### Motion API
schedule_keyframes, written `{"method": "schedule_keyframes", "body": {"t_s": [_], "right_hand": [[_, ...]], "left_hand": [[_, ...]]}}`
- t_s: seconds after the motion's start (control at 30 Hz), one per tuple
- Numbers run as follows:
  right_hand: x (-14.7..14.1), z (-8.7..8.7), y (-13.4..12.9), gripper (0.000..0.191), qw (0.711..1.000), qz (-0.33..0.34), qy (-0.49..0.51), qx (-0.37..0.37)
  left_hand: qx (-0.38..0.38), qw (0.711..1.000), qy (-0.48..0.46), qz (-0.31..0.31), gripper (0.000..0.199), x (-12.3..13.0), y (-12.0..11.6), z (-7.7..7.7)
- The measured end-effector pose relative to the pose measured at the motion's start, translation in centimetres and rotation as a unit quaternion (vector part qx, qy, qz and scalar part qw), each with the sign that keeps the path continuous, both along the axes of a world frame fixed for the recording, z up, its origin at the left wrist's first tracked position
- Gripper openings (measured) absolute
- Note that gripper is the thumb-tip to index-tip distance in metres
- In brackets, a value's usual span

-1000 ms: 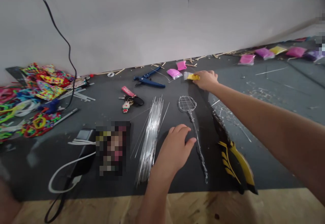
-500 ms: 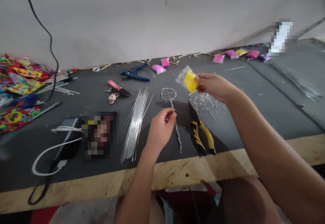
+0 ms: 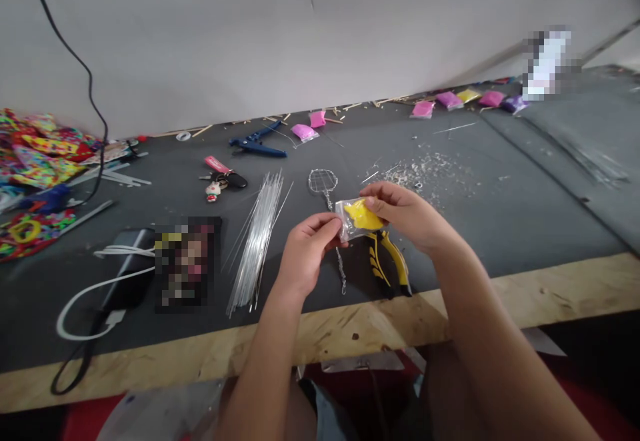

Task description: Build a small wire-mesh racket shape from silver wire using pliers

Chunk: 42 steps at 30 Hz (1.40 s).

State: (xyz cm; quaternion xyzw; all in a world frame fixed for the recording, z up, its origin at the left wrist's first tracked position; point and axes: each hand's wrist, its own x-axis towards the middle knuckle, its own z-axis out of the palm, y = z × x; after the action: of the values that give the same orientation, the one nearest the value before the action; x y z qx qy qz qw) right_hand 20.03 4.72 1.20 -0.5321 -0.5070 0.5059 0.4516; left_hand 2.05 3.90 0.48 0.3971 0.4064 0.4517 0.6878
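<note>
Between both hands is a small clear bag with a bright yellow filling [image 3: 361, 218]. My left hand [image 3: 311, 248] pinches the bag's clear end, and my right hand [image 3: 403, 213] grips its yellow-filled end. Under the hands lies a small twisted-wire racket [image 3: 323, 181] with a mesh head; its handle is partly hidden by the bag and my left fingers. Black-and-yellow pliers [image 3: 395, 261] rest just below my right hand, their jaws covered. A bundle of straight silver wires [image 3: 257, 244] lies left of my left hand.
Wire clippings [image 3: 425, 171] are scattered beyond my right hand. Blue cutters [image 3: 257, 141], keys [image 3: 225, 178] and pink packets [image 3: 305, 132] lie toward the wall. A power bank [image 3: 130, 268] with a white cable is at left. Colourful packs [image 3: 40, 154] are piled far left.
My right hand has brought the yellow bag down and toward me, over the pliers' jaws. My left hand has taken hold of the bag's clear end.
</note>
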Motion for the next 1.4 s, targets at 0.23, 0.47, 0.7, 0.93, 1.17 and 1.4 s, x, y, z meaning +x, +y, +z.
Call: {"method": "schedule_keyframes", "body": {"t_s": [0.23, 0.47, 0.7, 0.93, 1.17, 1.4], "right_hand": [[-1.4, 0.0, -2.0, 0.019, 0.996, -0.080, -0.032, 0.001], [-3.1, 0.3, -2.8, 0.013, 0.995, 0.019, 0.085, -0.057], [-2.9, -0.4, -2.6, 0.012, 0.991, 0.016, 0.105, -0.083], [-2.7, -0.7, -2.4, 0.011, 0.985, 0.017, 0.127, -0.113], [-2.6, -0.8, -2.2, 0.006, 0.979, 0.028, 0.157, -0.127], [-2.5, -0.6, -2.2, 0.006, 0.977, 0.027, 0.166, -0.133]], "left_hand": [[0.074, 0.982, 0.123, 0.120, 0.016, 0.7, -0.6, -0.3], [0.153, 0.965, 0.207, 0.054, 0.017, 1.4, -1.7, -0.1], [0.150, 0.967, 0.203, 0.042, 0.013, 1.3, -1.8, -1.3], [0.158, 0.961, 0.223, 0.032, 0.016, 1.3, -1.7, -1.4], [0.158, 0.960, 0.230, 0.017, 0.019, 1.1, -1.8, -1.1], [0.111, 0.979, 0.172, -0.022, 0.023, 0.8, -1.5, -0.8]]}}
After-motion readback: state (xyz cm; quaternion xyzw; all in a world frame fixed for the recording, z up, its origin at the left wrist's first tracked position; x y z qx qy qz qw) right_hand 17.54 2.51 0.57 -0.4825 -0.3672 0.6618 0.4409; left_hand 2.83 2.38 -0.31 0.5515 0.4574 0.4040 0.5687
